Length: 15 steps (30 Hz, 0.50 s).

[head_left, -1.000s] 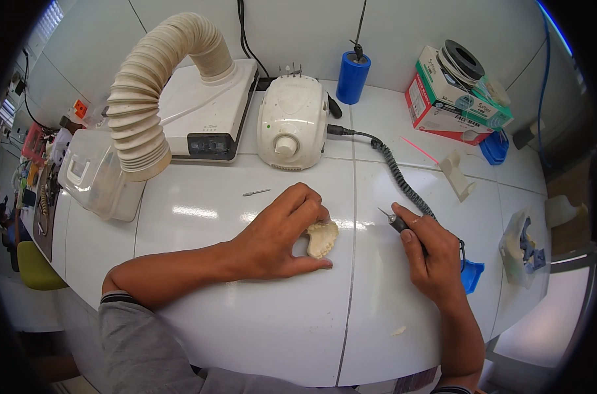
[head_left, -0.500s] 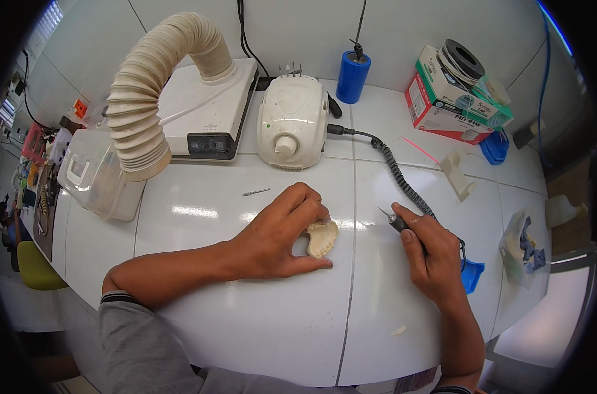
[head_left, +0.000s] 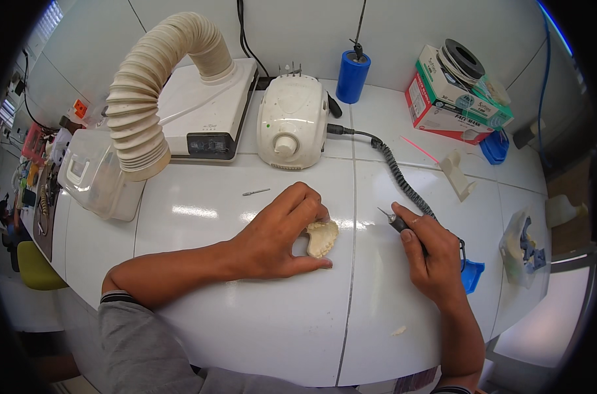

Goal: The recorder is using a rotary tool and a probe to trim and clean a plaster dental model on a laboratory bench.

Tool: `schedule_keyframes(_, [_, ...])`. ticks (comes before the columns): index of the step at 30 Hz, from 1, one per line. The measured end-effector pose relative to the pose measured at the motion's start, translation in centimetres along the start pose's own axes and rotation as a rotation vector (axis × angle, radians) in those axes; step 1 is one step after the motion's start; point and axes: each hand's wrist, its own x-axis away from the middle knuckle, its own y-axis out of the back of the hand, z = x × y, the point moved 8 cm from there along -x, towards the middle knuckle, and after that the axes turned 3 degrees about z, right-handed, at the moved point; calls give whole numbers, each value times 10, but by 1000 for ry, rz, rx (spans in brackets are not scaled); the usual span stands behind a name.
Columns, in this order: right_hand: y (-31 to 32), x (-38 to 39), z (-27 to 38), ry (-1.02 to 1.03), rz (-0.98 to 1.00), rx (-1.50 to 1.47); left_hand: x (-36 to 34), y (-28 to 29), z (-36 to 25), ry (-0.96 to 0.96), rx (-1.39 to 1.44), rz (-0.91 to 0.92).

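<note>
I'm counting one dental model [head_left: 322,238], cream and arch-shaped; the left hand [head_left: 282,230] is holding it, half open, fingers and thumb curving round it. One handpiece [head_left: 398,223]: the right hand [head_left: 436,256] is gripping it pen-fashion, fingers closed, its thin tip pointing toward the far left.

White tabletop [head_left: 298,315] is stretching between the hands, one dark seam crossing; its near edge is running below both.

One cream strip [head_left: 399,330] is lying nearer than the right hand, left of its wrist. One bur [head_left: 255,192] is resting just beyond the left hand.

One coiled cord [head_left: 403,178] is trailing from one white control unit [head_left: 288,125], beyond both hands, and standing in the right hand's way on its far side. One ribbed hose [head_left: 137,92] is arching beyond the left hand. Right of the right hand, one blue tray [head_left: 472,276] is sitting near; two stacked cartons [head_left: 443,108] are standing well beyond.
</note>
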Motion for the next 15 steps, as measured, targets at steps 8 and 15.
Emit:
schedule_keyframes(8, [-1, 0, -1, -7, 4, -4, 1, -1, 1, 11, 8, 17])
schedule_keyframes(15, [0, -1, -1, -7, 7, 3, 0, -2, 2, 23, 27, 24])
